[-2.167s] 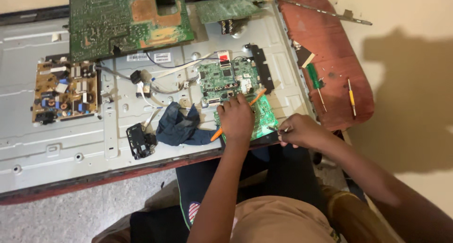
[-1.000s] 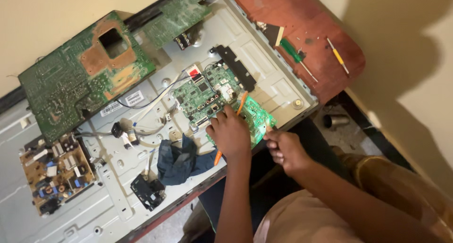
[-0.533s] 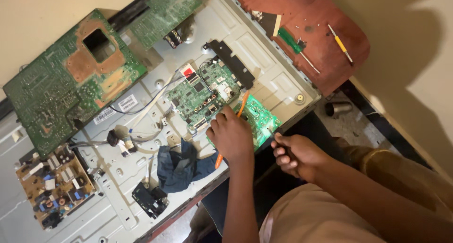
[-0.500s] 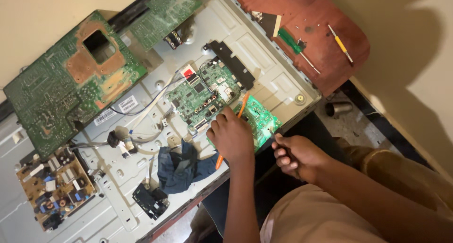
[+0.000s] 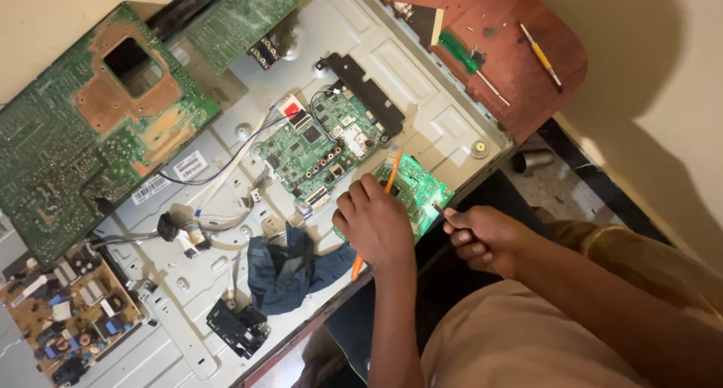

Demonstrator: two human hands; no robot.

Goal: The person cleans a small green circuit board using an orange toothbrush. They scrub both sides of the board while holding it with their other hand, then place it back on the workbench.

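Note:
My left hand (image 5: pixel 373 222) is shut on an orange-handled brush (image 5: pixel 391 175), whose head rests on a small green circuit board (image 5: pixel 419 194) at the near edge of a grey metal television chassis (image 5: pixel 407 71). My right hand (image 5: pixel 482 237) is at the board's right edge, closed around a thin dark tool whose tip touches that edge. A larger green main board (image 5: pixel 320 147) with connectors and cables sits just beyond my left hand.
A crumpled blue cloth (image 5: pixel 290 271) and a black module (image 5: pixel 239 328) lie left of my left hand. A big green board (image 5: pixel 83 147) and a brown power board (image 5: pixel 64 316) lie far left. Green (image 5: pixel 467 56) and yellow (image 5: pixel 541 55) screwdrivers rest on a red-brown table (image 5: pixel 512 94).
The view has swung and tilted, so the chassis now lies diagonally. My left hand stays on the small board with the brush; my right hand stays at the board's edge.

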